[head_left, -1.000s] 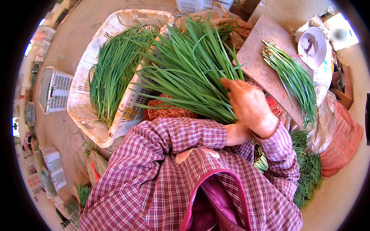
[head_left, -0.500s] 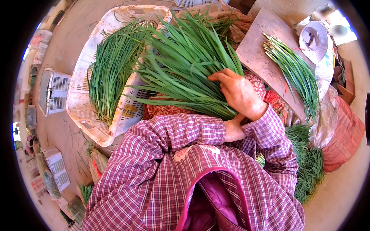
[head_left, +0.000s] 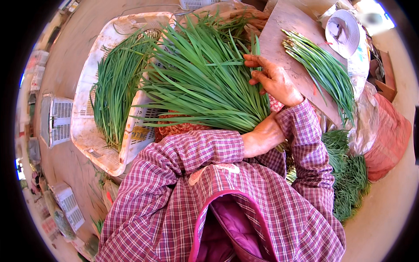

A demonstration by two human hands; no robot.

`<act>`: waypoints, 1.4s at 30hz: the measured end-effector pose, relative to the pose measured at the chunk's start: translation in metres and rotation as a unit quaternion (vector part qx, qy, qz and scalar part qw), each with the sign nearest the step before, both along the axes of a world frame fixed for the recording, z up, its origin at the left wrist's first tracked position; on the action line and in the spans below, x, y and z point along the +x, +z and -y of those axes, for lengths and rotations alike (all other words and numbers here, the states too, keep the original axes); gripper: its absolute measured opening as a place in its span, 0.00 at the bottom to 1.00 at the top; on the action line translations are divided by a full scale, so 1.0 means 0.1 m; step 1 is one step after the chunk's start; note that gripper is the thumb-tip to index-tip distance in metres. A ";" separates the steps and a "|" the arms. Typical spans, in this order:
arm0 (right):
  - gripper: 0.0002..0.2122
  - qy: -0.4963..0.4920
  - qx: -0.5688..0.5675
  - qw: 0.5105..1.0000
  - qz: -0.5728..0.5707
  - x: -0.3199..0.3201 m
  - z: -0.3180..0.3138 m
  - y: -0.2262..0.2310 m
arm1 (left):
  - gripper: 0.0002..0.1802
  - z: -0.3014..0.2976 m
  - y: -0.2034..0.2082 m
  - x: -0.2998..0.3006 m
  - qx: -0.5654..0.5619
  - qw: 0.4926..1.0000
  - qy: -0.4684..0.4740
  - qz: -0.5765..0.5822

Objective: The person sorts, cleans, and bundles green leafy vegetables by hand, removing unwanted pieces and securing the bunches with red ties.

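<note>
Between the crate [head_left: 131, 135] and the board [head_left: 297, 19], I see the bunch [head_left: 205, 83] of long greens fanned out, its leaves overlapping the crate's right side in my view. I judge the step in hand to be tidying: the left hand [head_left: 265, 134] is closed around the narrow end, most of its fingers hidden, while the right hand [head_left: 280, 85] sits at the bunch's right edge, fingers loosely parted; whether they pinch a blade I cannot tell. To my mind the next move calls for a steady left grip and a light pick or stroke from the right, so no leaf bends. The tips point away and to the left, the long axis slanting back to the left hand; on the board, a smaller bundle [head_left: 321, 72] lies with its pale ends far and its leaves toward the near right
</note>
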State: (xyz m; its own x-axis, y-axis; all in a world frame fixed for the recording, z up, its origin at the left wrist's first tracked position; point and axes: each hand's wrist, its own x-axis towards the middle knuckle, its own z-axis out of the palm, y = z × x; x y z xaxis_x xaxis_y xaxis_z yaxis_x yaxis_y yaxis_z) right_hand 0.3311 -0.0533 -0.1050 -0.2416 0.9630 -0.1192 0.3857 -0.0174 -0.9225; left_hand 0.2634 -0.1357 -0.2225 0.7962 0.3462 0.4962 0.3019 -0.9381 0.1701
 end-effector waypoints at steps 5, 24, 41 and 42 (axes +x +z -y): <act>0.16 -0.014 0.020 1.000 0.018 0.05 0.02 0.00 | 0.11 0.03 0.40 -0.14 -0.002 0.964 -0.026 -0.265; 0.05 0.002 0.290 0.934 0.211 -0.16 0.29 0.07 | 0.24 -0.02 0.14 -0.14 -0.114 0.991 -0.067 0.013; 0.14 -0.048 0.337 0.931 -0.135 0.02 -0.58 0.53 | 0.06 0.07 0.47 -0.34 -0.021 0.989 -0.110 -0.098; 0.14 -0.019 0.427 0.904 -0.010 0.06 -0.61 0.39 | 0.06 0.03 0.51 -0.31 -0.024 0.989 -0.113 -0.088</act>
